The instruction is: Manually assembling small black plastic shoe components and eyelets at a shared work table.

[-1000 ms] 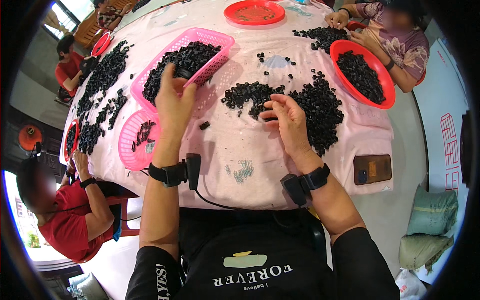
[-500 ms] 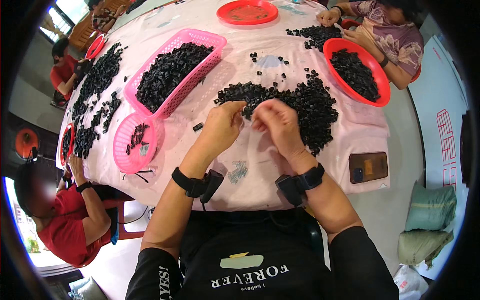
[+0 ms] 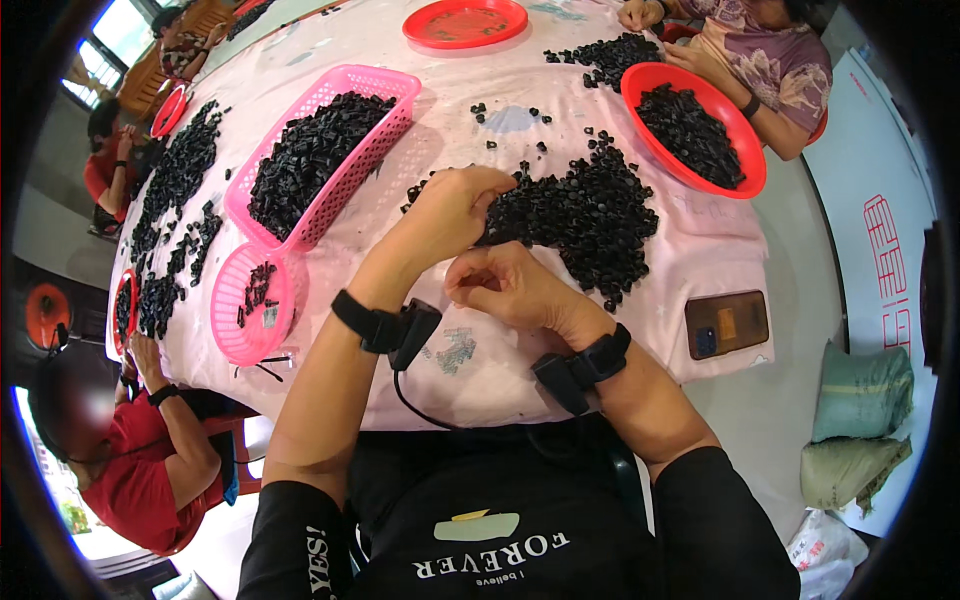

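A heap of small black plastic pieces [image 3: 590,215] lies spread on the tablecloth in front of me. My left hand [image 3: 450,210] reaches over the heap's left part, its thumb and fingertips pinched together at the pieces. Whatever is between them is too small to make out. Closer to me, my right hand [image 3: 515,288] hovers at the heap's near edge with fingers curled in and thumb against them. What it holds, if anything, is hidden by the fingers.
A pink basket [image 3: 408,92] full of black pieces and a round pink basket [image 3: 222,325] stand left. Red trays [image 3: 755,172] [image 3: 415,40] lie farther off. A phone [image 3: 727,325] rests at right. Co-workers sit around the table [image 3: 640,350].
My left hand has moved right and forward onto the heap. My right hand has drawn back toward me and left, off the pieces. The whole view has shifted slightly.
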Tool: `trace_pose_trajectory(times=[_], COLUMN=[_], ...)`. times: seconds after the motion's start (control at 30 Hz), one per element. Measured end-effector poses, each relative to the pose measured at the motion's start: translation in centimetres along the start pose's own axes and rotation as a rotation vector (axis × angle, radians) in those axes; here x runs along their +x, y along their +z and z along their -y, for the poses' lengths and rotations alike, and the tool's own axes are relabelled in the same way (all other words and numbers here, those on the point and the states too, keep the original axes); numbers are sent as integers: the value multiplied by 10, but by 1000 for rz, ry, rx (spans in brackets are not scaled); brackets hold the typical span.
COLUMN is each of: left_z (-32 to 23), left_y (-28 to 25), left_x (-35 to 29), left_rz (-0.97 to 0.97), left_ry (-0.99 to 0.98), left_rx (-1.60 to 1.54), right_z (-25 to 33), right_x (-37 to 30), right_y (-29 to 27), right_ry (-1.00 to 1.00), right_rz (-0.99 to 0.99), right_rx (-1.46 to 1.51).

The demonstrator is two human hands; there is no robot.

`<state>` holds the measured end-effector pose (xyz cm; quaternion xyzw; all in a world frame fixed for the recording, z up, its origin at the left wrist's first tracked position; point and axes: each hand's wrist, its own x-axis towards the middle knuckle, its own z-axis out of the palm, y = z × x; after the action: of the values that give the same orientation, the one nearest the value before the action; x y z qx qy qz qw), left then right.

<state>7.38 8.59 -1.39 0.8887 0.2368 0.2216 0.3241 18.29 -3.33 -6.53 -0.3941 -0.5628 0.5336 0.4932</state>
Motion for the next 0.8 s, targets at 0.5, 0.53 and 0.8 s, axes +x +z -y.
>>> trace_pose_trajectory(times=[0.5,0.53,0.8], left_z=[12,16,18], left_y=[27,23,-16], left_x=[37,34,-3], left_rz=[191,190,191], left_ry=[177,218,119], left_rx=[271,281,245], right_z=[-8,-10,-15], right_x=[5,5,7], right_y=[-4,-4,-7], right_ry=[85,83,73], right_rz=[-110,-109,-83], right_rx=[-87,-87,-167])
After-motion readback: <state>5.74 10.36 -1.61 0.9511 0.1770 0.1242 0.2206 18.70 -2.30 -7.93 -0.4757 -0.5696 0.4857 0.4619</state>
